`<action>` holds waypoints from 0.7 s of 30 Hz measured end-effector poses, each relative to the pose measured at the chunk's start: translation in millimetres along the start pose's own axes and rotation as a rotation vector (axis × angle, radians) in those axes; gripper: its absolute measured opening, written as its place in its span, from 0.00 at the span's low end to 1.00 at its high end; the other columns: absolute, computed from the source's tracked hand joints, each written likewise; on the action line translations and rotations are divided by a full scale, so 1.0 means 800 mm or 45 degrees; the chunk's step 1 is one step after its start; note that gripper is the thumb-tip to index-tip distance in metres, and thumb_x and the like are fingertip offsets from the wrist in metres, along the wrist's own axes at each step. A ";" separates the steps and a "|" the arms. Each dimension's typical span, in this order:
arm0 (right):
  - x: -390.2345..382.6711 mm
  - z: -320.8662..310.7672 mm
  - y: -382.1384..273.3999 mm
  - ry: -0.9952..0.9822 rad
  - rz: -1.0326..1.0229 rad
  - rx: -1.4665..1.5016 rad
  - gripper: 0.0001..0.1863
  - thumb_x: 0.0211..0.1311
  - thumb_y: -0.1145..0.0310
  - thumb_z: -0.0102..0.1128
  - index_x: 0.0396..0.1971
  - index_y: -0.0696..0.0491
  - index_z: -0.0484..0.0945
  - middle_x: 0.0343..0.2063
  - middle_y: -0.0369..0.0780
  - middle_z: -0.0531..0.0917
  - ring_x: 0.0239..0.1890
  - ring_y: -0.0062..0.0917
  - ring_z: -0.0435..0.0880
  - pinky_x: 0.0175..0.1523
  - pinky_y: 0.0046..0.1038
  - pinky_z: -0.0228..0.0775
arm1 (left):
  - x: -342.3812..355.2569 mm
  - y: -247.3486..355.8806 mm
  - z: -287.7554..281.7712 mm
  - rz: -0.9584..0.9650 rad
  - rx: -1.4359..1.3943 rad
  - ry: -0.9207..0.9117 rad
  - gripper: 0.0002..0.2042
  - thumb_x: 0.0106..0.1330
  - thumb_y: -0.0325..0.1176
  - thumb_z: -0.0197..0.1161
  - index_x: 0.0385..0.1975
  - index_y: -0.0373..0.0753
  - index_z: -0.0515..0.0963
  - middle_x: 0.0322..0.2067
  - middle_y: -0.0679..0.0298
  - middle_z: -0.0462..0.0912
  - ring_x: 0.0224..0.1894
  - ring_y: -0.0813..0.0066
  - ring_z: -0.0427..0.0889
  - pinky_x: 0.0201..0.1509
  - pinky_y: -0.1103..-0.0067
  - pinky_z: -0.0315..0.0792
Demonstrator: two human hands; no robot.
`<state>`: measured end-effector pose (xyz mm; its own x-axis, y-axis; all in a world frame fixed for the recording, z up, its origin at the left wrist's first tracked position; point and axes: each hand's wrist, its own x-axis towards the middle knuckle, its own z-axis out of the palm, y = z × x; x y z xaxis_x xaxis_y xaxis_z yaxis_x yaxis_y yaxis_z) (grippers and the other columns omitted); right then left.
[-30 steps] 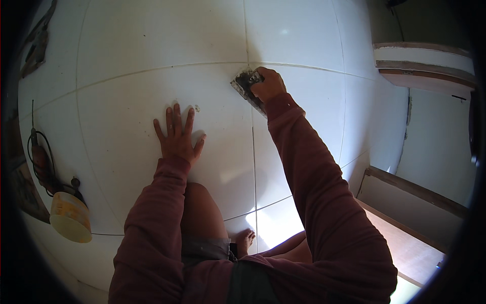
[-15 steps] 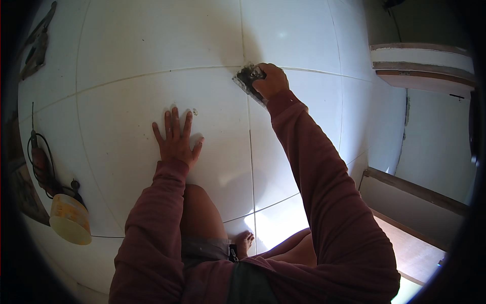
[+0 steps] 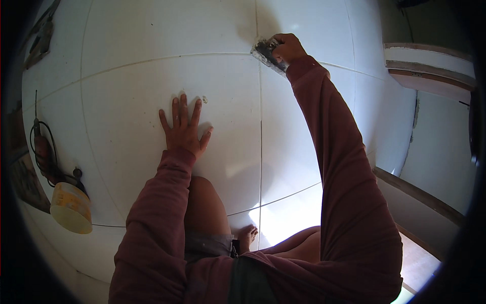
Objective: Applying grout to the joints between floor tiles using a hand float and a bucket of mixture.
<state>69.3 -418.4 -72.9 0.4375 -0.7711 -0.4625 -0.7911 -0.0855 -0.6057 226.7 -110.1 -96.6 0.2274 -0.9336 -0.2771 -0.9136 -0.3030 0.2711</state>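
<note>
My right hand (image 3: 289,48) grips a dark, grout-smeared float (image 3: 268,54), its fingers wrapped round the upper part. The float lies tilted over the crossing of two joints in the white floor tiles (image 3: 217,137). Some way nearer and to the left, my left hand (image 3: 183,129) rests palm down on one tile with its fingers spread. A small pale crumb (image 3: 204,99) sits just beside its fingertips. One joint line runs from the float back toward my foot, with a darker stretch in its nearer part.
At the left are a corded power tool (image 3: 44,154), a yellowish tub (image 3: 71,207) and, farther off, a dark hand tool (image 3: 41,43). Wooden-edged white ledges (image 3: 430,61) stand at the right. My bent knee (image 3: 205,207) and bare foot (image 3: 247,235) are near me.
My right hand has pushed the float farther away along the joint, up to the crossing. The left hand stays in place on the tile; the whole view has shifted slightly.
</note>
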 end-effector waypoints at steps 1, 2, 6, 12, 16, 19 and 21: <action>-0.012 0.007 0.000 -0.060 -0.008 -0.035 0.13 0.27 0.77 0.53 0.22 0.58 0.78 0.11 0.40 0.74 0.15 0.23 0.72 0.23 0.25 0.63 | 0.000 -0.001 -0.003 -0.002 0.006 0.008 0.36 0.55 0.54 0.51 0.64 0.51 0.50 0.65 0.55 0.43 0.67 0.56 0.40 0.63 0.47 0.32; -0.026 0.009 0.003 -0.111 -0.012 -0.076 0.14 0.26 0.77 0.54 0.22 0.58 0.77 0.11 0.41 0.74 0.15 0.24 0.72 0.23 0.25 0.63 | -0.002 -0.002 -0.001 0.001 0.002 0.007 0.36 0.55 0.54 0.51 0.64 0.51 0.50 0.65 0.55 0.43 0.67 0.56 0.40 0.63 0.47 0.32; -0.101 0.026 0.028 -0.416 0.132 -0.221 0.22 0.26 0.78 0.54 0.32 0.53 0.80 0.21 0.43 0.79 0.26 0.32 0.78 0.33 0.28 0.69 | -0.005 -0.003 0.006 -0.001 0.010 0.033 0.36 0.55 0.53 0.52 0.64 0.50 0.49 0.65 0.54 0.43 0.67 0.56 0.40 0.63 0.48 0.32; -0.070 0.002 0.026 -0.111 0.085 0.396 0.23 0.30 0.83 0.48 0.35 0.58 0.79 0.17 0.37 0.76 0.18 0.18 0.72 0.25 0.21 0.65 | -0.005 -0.001 -0.001 -0.010 0.022 0.034 0.36 0.54 0.52 0.53 0.63 0.49 0.50 0.65 0.54 0.43 0.67 0.55 0.40 0.64 0.49 0.33; -0.007 0.011 0.019 0.045 -0.092 0.114 0.19 0.27 0.78 0.51 0.29 0.57 0.79 0.15 0.42 0.75 0.19 0.25 0.73 0.26 0.23 0.66 | 0.000 0.003 0.005 0.000 0.019 0.047 0.36 0.54 0.52 0.54 0.63 0.50 0.50 0.65 0.54 0.43 0.67 0.56 0.40 0.64 0.50 0.32; -0.034 0.015 0.016 -0.222 -0.036 -0.070 0.17 0.25 0.78 0.52 0.25 0.57 0.79 0.12 0.42 0.74 0.18 0.26 0.74 0.24 0.26 0.65 | -0.001 0.002 0.005 -0.010 0.031 0.026 0.36 0.55 0.51 0.54 0.64 0.50 0.50 0.65 0.55 0.43 0.67 0.57 0.40 0.64 0.50 0.32; -0.101 0.032 0.012 -0.327 0.152 0.018 0.19 0.27 0.78 0.53 0.28 0.55 0.79 0.15 0.42 0.77 0.21 0.29 0.77 0.27 0.27 0.68 | -0.002 -0.001 -0.001 -0.034 0.070 -0.020 0.36 0.55 0.52 0.54 0.64 0.50 0.49 0.65 0.55 0.43 0.67 0.57 0.40 0.65 0.51 0.32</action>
<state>37.7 -340.9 -57.9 0.4373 -0.5896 -0.6790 -0.8382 0.0063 -0.5453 227.1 -108.2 -95.9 0.2473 -0.9220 -0.2980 -0.9245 -0.3166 0.2122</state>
